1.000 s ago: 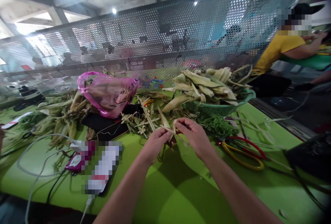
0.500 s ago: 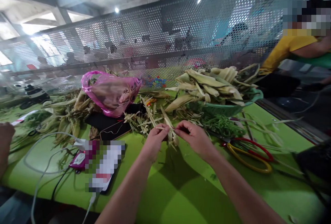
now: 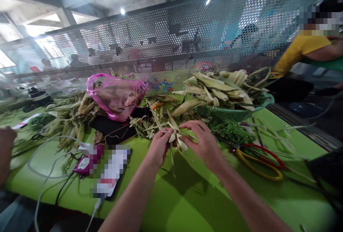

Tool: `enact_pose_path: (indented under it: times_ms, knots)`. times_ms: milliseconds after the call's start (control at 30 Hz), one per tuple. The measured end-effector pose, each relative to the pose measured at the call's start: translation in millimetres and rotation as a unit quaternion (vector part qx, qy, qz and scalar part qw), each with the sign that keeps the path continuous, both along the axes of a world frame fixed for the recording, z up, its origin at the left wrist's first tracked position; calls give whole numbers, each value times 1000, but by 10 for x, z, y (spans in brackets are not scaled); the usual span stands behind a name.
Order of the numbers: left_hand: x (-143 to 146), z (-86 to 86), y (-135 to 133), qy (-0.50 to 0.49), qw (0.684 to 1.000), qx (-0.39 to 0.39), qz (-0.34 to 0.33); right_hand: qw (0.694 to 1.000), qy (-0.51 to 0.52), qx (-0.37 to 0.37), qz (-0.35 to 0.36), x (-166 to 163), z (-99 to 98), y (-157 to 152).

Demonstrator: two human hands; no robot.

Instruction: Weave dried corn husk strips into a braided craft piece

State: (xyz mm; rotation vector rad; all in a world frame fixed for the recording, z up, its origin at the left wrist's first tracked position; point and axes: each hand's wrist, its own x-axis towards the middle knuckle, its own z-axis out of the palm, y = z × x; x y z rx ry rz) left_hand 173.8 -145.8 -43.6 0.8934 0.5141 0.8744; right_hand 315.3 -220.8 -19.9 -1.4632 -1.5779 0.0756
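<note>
My left hand (image 3: 160,144) pinches a small braided or folded piece of corn husk (image 3: 181,143) over the green table, with pale strips sticking up and hanging below it. My right hand (image 3: 202,142) is at the right side of this piece, thumb and forefinger apart. Its thumb tip is close to the folded husk; whether it touches cannot be made out. Beyond the hands lie husk scraps (image 3: 143,126), and behind to the right a green basket (image 3: 227,114) is heaped with dry corn husks (image 3: 219,85).
Right of my hands lie scissors (image 3: 259,162) with red and yellow handles and green shredded strands (image 3: 232,132). On the left are a pink plastic bag (image 3: 116,96), phones, a purple power bank (image 3: 85,164) and white cables. Another person's hand (image 3: 6,149) shows at the left edge.
The right thumb and forefinger have spread apart from their pinch beside the husk piece. A husk strip now hangs lower under my left hand. The view has shifted slightly.
</note>
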Motion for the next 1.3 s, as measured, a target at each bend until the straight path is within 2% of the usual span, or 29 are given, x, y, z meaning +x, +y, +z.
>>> enact_pose_path:
  times_ms: [67, 200, 467, 600, 900, 1033, 1200, 1300]
  knots:
    - [7, -20, -1, 0, 1000, -5, -2, 997, -67, 42, -9, -34, 22, -17]
    - [20, -9, -35, 0, 1000, -21, -12, 990, -132, 55, 3, -89, 6, -32]
    - [5, 1, -41, -31, 996, -72, -48, 990, -125, 59, -2, -75, -9, -34]
    - [-3, -19, -24, -41, 994, -74, -66, 989, -141, 41, 12, -67, 10, -36]
    - [18, -34, -21, -26, 994, -82, -66, 988, -141, 69, 10, -48, 6, -40]
    - [16, -3, -47, -15, 995, -55, -81, 993, -88, 73, 9, -52, -2, -40]
    - [0, 32, -70, 9, 996, -7, -88, 996, 78, 42, 4, -87, 5, -30]
    - [-5, 26, -68, 24, 996, 9, -87, 992, 126, 24, 1, -90, 11, -23]
